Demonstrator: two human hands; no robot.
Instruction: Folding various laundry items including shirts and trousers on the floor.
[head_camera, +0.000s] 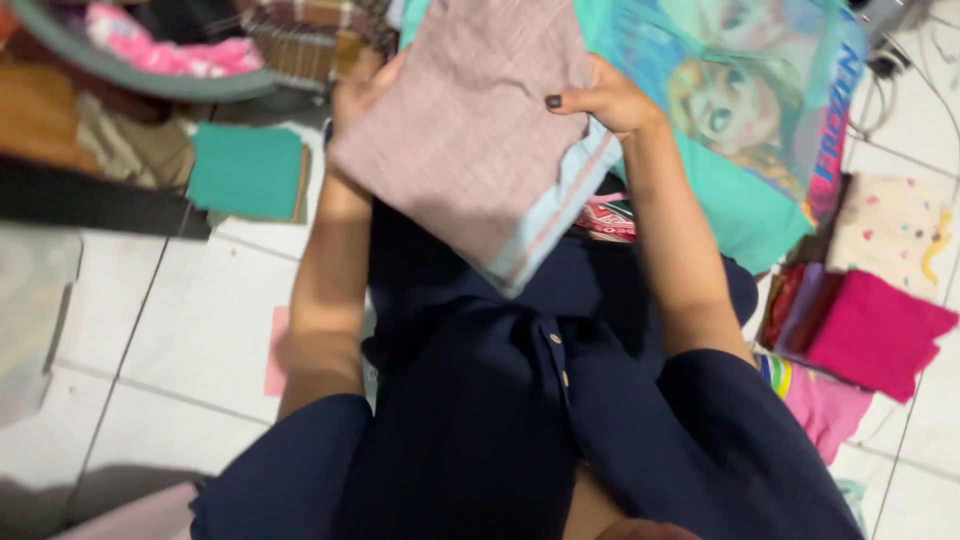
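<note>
Folded mauve cloth (465, 130) with a pale blue border is held above the lap. Left hand (360, 90) grips its 9 o'clock edge; right hand (605, 100) pinches its 3 o'clock edge. Teal cartoon-printed pillow (760, 120) lies at 2 o'clock; folded green cloth (245, 170) at 9 o'clock.

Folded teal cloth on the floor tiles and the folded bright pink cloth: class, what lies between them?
In the head view, between the folded teal cloth and the bright pink cloth are the person's arms, the mauve cloth held in both hands, and a dark blue lap.
</note>
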